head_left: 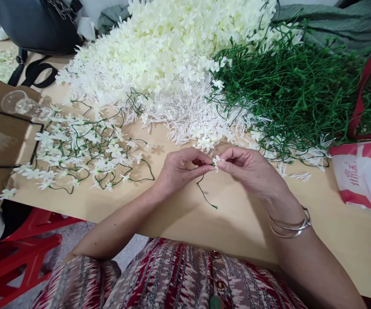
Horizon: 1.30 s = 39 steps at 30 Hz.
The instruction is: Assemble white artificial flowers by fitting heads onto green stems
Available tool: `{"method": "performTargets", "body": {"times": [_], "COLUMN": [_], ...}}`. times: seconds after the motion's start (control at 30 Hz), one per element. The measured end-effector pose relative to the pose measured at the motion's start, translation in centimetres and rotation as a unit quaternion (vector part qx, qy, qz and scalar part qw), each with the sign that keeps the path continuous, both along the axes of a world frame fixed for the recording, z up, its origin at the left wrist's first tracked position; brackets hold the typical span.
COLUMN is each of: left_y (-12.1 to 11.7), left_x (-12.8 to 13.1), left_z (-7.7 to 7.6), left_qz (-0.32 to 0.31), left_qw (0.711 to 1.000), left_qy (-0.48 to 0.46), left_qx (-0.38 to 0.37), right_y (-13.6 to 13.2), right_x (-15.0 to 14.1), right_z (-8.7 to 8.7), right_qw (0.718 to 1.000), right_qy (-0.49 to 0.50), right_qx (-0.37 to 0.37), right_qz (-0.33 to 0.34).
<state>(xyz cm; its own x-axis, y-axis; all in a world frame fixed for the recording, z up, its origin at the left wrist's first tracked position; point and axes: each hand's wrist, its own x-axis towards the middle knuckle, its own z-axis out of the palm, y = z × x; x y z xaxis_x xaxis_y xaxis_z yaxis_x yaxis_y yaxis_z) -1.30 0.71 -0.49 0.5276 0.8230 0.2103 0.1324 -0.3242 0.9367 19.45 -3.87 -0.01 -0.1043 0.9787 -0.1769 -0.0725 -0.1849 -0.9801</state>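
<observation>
Both hands meet over the table in the middle of the head view. My left hand (185, 167) is closed, pinching a green plastic stem (207, 195) whose lower end hangs down below the fingers. A small white artificial flower (217, 162) sits between the fingertips, with my right hand (246, 167) closed on it from the other side. Just behind the hands lie white stamen pieces (192, 109) and loose white petals (169, 51) in a large heap. Stems with flowers on them (101, 150) are spread on the left.
A big pile of green stems (295, 90) fills the back right. A pink and white packet (362, 176) lies at the right edge. At the left are a clear plastic cup (19, 103), a cardboard box (1, 124) and a black bag (40, 25). Red stools (21, 257) stand below.
</observation>
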Motion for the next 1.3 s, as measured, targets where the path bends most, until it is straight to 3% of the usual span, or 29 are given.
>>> {"method": "performTargets", "body": {"times": [0.17, 0.53, 0.73, 0.9, 1.3], "left_y": [0.1, -0.3, -0.6, -0.7, -0.6], "left_x": [-0.2, 0.0, 0.5, 0.4, 0.6], "left_z": [-0.3, -2.2, -2.1, -2.0, -2.3], "left_qz": [-0.018, 0.023, 0.03, 0.034, 0.024], "left_qw": [0.999, 0.997, 0.999, 0.999, 0.996], "left_qy": [0.022, 0.017, -0.03, -0.016, -0.024], "left_qx": [0.045, 0.072, -0.01, -0.03, -0.085], "right_y": [-0.2, 0.3, 0.4, 0.4, 0.3], "right_x": [-0.2, -0.5, 0.4, 0.7, 0.0], "right_z": [-0.3, -1.3, -1.3, -1.5, -1.0], "right_qw": [0.999, 0.997, 1.0, 0.998, 0.999], "right_qy": [-0.045, -0.055, -0.001, 0.028, -0.027], "right_qx": [0.014, 0.048, -0.004, -0.043, -0.006], "right_qz": [-0.002, 0.003, -0.015, -0.026, -0.026]}}
